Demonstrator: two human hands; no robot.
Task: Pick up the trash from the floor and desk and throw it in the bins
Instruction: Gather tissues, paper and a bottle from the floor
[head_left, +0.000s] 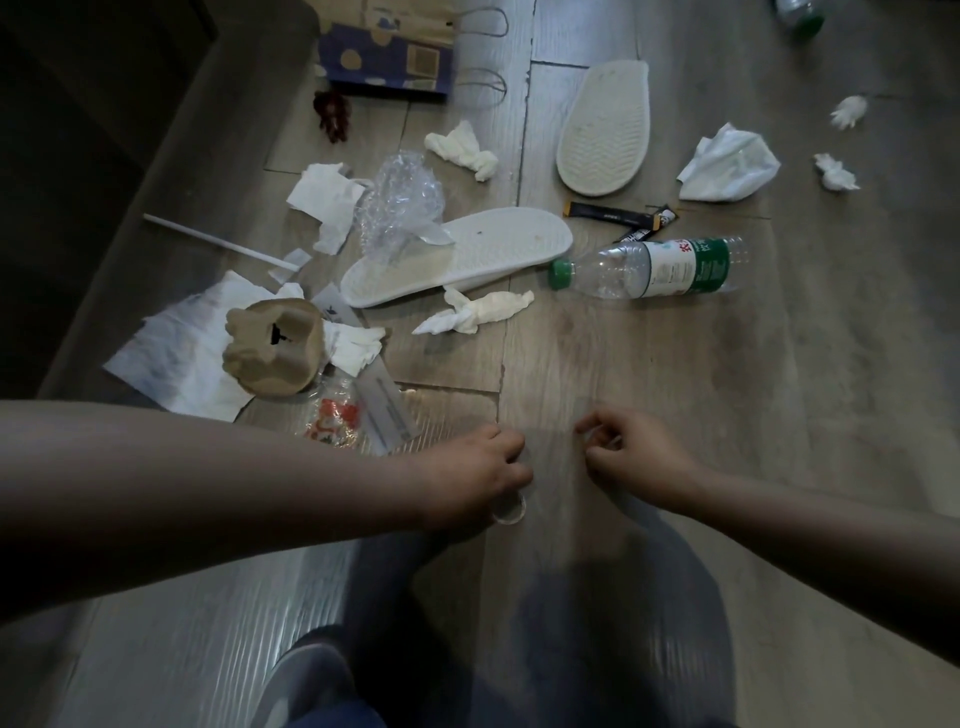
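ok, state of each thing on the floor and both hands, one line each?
water bottle: capped, lying on its side
nearer slipper: sole up
farther slipper: sole up
paper bag: lying flat
cardboard cup tray: crumpled
left hand: closed on clear plastic
right hand: fingers pinched, contents unclear

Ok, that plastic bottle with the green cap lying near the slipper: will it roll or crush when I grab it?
The plastic bottle lies on its side on smooth floor, so a nudge probably rolls it. It looks empty and slightly dented, so likely light and apt to crumple under a firm squeeze. Its cap is on.
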